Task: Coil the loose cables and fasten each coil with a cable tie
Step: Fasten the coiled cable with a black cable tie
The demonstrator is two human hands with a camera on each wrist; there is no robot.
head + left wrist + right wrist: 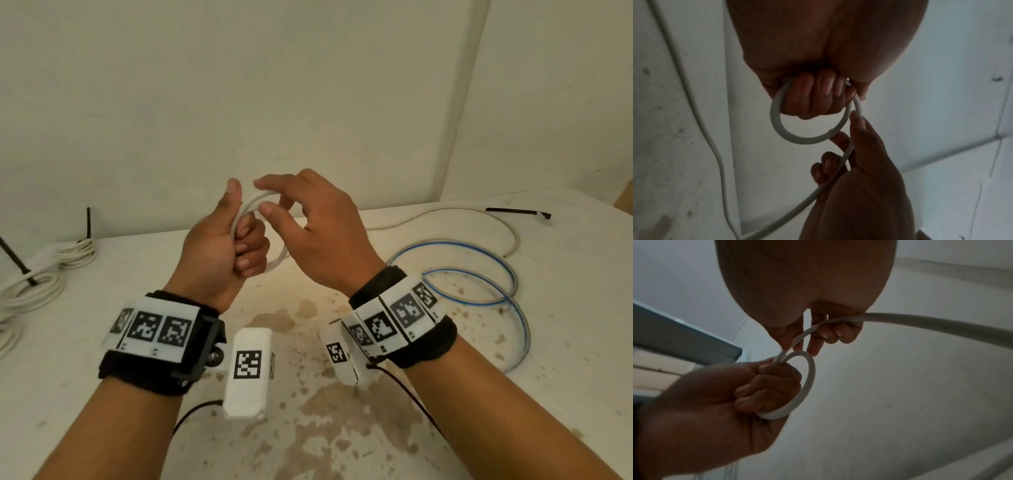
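Coiling a white cable (pixel 274 255) above the table (pixel 342 411), the left hand (pixel 219 246) clenches the first loop while the right hand (pixel 318 233) pinches the feed, best laid evenly.

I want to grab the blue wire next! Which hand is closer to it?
Right. The right hand is raised just left of the blue cable lying on the table. The left hand, gripping the white cable, is farther left.
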